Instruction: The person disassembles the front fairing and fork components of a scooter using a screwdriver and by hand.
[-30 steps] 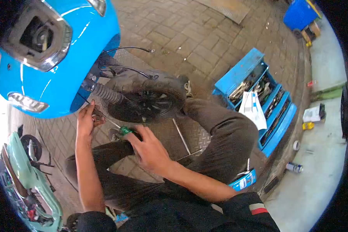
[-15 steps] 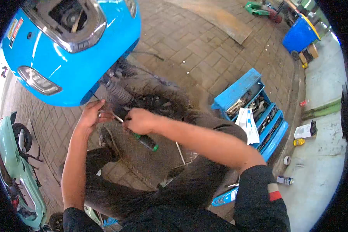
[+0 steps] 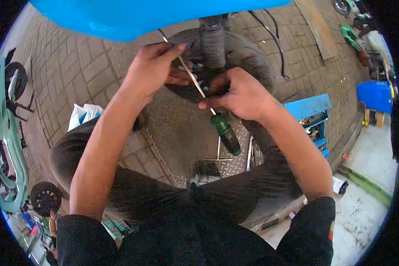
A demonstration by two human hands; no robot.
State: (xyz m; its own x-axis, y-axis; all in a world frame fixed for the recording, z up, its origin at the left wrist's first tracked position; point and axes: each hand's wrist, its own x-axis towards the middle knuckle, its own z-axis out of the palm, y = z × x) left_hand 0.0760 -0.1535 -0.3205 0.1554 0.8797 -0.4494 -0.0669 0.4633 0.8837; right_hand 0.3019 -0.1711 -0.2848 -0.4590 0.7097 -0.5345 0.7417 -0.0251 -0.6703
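A long screwdriver with a green and black handle slants across the middle of the view, its thin metal shaft pointing up and left toward the edge of a blue body panel. Near the upper end of the shaft, the thumb and fingers of my left hand close around it. My right hand pinches the shaft just above the handle. The shaft's tip is hidden at the panel. Behind my hands stand a ribbed black boot and a dark tyre.
To the right sits a blue toolbox with tools inside. A metal treadplate lies between my legs, with a T-shaped tool on it. Black cables hang beside the tyre. Pale green scooter bodywork is at far left.
The view has tilted, so the headlight has left the picture and the hands appear higher and farther right. Both hands remain on the screwdriver; the right one's grip on the shaft shows more clearly.
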